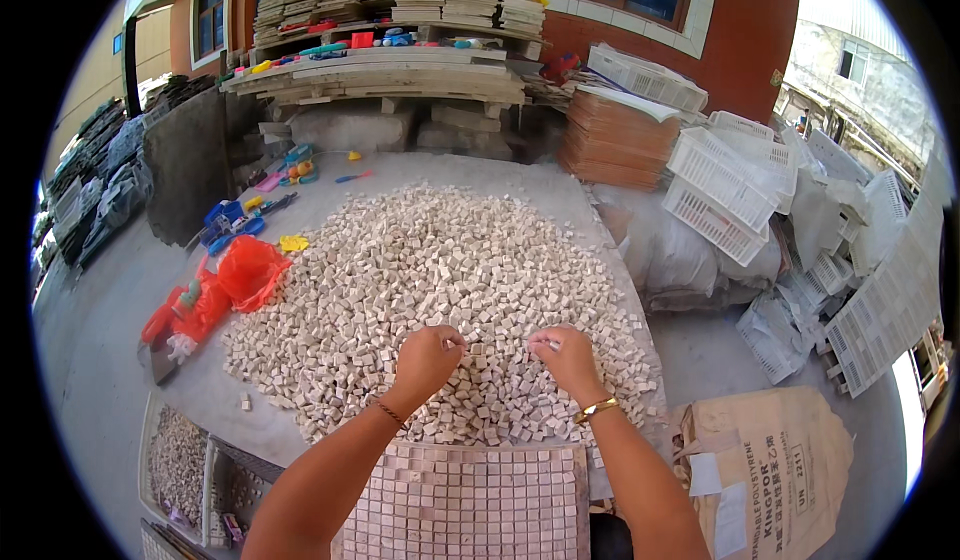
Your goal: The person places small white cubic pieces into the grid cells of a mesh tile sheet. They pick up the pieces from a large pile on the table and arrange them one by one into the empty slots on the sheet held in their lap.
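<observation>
A broad heap of small pale stone mosaic pieces (430, 250) covers the middle of the grey work surface. Over its near part, my left hand (426, 356) is closed, thumb and fingertips pinched together. My right hand (568, 358), with a gold-coloured band at the wrist, is pinched the same way a short distance to the right. Whatever either set of fingertips holds is too small to make out against the stones. Between my forearms, at the near edge, lies a grid of square stone tiles (470, 505) set in rows; my left forearm hides part of its left side.
Red plastic bags (250, 272) and blue and yellow toys (228, 222) lie left of the heap. Bottom left stands a white crate (212, 490) of stone chips. A brown paper sack (775, 470) lies at the near right; white plastic baskets (725, 185) and stacked boards (375, 85) stand beyond.
</observation>
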A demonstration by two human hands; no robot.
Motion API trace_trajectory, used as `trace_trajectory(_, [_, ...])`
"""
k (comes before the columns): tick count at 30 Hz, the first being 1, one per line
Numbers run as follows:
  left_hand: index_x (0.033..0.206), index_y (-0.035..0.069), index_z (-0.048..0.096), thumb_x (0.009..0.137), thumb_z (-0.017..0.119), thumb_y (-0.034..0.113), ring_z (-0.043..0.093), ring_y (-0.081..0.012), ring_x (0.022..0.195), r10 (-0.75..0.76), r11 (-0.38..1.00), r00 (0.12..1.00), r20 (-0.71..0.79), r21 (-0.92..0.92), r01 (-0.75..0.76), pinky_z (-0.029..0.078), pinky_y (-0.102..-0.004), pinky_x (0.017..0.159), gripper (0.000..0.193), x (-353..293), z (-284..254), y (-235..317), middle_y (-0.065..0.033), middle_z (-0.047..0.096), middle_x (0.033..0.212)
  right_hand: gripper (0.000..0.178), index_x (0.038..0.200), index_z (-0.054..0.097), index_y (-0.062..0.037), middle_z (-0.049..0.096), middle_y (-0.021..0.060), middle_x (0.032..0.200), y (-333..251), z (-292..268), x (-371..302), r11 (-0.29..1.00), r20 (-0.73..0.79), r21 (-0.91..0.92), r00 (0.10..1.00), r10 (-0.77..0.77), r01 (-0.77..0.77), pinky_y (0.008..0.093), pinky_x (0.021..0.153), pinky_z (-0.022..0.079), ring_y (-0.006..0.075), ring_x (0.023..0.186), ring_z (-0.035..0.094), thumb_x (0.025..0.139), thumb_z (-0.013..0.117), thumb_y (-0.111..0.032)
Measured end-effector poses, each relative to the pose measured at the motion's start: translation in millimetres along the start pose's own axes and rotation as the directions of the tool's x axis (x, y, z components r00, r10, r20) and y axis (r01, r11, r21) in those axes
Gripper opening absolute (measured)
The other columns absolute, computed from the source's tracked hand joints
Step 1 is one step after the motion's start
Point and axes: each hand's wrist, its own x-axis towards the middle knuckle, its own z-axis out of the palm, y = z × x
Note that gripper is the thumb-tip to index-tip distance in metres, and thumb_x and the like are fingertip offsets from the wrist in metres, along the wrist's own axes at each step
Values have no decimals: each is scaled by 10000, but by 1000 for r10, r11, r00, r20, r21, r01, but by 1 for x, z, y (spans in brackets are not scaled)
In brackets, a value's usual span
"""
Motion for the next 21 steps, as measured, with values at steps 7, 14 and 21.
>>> trace_trajectory(7, [836, 71, 686, 845, 549, 154, 622, -346, 691, 90, 984, 995, -47, 156, -82, 489, -429, 630, 160, 29, 15, 4, -164, 647, 735, 84, 789, 700, -57, 650, 120, 784, 13, 0, 21, 996, -56, -73, 997, -49, 45, 363, 713, 476, 267, 768, 606, 736, 677, -118])
trace_trajectory(14, [899, 82, 660, 782, 656, 157, 617, -323, 746, 214, 925, 975, 62, 309, -222, 493, -414, 657, 139, 27, 16, 5, -112, 620, 880, 94, 789, 691, -38, 649, 119, 775, 19, 3, 24, 992, -81, 27, 990, -117, 120, 358, 703, 476, 278, 730, 605, 740, 679, -116])
trace_trajectory(21, [937, 104, 610, 742, 702, 149, 607, -316, 767, 231, 902, 967, 110, 349, -255, 488, -410, 662, 221, 33, 24, 10, -90, 598, 878, 121, 833, 702, -49, 655, 110, 793, 2, 13, 23, 997, 5, -11, 997, -76, 76, 353, 727, 474, 265, 780, 609, 775, 668, -150])
